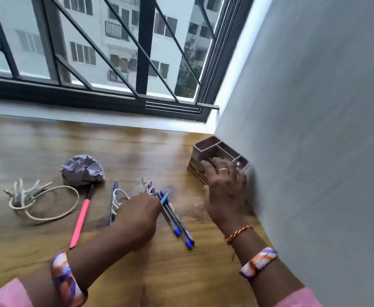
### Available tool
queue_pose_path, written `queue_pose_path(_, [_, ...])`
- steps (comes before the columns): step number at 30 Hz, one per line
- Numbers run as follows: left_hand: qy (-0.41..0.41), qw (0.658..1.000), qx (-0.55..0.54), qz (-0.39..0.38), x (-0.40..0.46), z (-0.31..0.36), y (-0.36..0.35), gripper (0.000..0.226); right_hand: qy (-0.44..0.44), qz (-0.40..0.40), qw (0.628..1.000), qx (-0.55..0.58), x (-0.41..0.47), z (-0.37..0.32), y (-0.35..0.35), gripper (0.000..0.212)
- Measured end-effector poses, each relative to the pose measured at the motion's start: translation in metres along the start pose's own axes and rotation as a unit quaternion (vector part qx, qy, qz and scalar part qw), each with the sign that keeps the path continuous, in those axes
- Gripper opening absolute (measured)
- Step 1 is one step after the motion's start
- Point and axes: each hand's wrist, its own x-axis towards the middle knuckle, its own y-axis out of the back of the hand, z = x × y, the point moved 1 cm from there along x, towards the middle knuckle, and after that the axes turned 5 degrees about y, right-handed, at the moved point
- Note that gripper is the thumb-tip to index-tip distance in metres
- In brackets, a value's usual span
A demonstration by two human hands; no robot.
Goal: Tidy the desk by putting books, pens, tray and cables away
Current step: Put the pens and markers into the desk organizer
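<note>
A brown divided pen holder (206, 147) stands in the desk's far right corner against the wall. My right hand (224, 187) rests on its near side, fingers curled over the rim. My left hand (140, 212) grips a bunch of blue-capped pens (177, 220) lying on the desk, tips pointing away. One more blue pen (114, 189) lies beside a small white cable (117, 196) partly hidden by my left hand. A pink pen with a black end (82, 218) lies to the left. A coiled beige cable (33, 200) sits at the far left.
A crumpled grey paper ball (82, 170) lies behind the pink pen. The wooden desk (48, 142) runs under a barred window (93, 52). A grey wall (314, 129) closes off the right side.
</note>
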Motion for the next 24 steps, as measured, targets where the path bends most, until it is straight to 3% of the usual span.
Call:
queue_pose_path(2, [0.005, 1.0, -0.003, -0.008, 0.005, 0.005, 0.002, 0.021, -0.004, -0.059, 0.997, -0.043, 0.015, 0.015, 0.008, 0.059])
queue_pose_path(5, [0.019, 1.0, -0.013, -0.012, 0.013, 0.013, 0.007, 0.023, 0.001, -0.115, 0.993, -0.016, 0.024, 0.029, 0.009, 0.052])
queue_pose_path(9, [0.039, 0.998, -0.041, -0.015, 0.02, 0.019, 0.009, 0.022, 0.032, -0.103, 0.993, 0.057, 0.023, 0.034, 0.012, 0.044])
queue_pose_path(14, [0.066, 0.996, -0.062, -0.013, 0.022, 0.023, 0.01, 0.022, 0.034, -0.085, 0.994, 0.052, 0.027, 0.028, 0.006, 0.027])
queue_pose_path(24, [0.062, 0.997, -0.037, -0.022, 0.005, 0.033, 0.015, 0.025, -0.017, -0.097, 0.987, 0.123, 0.025, 0.05, -0.001, 0.024])
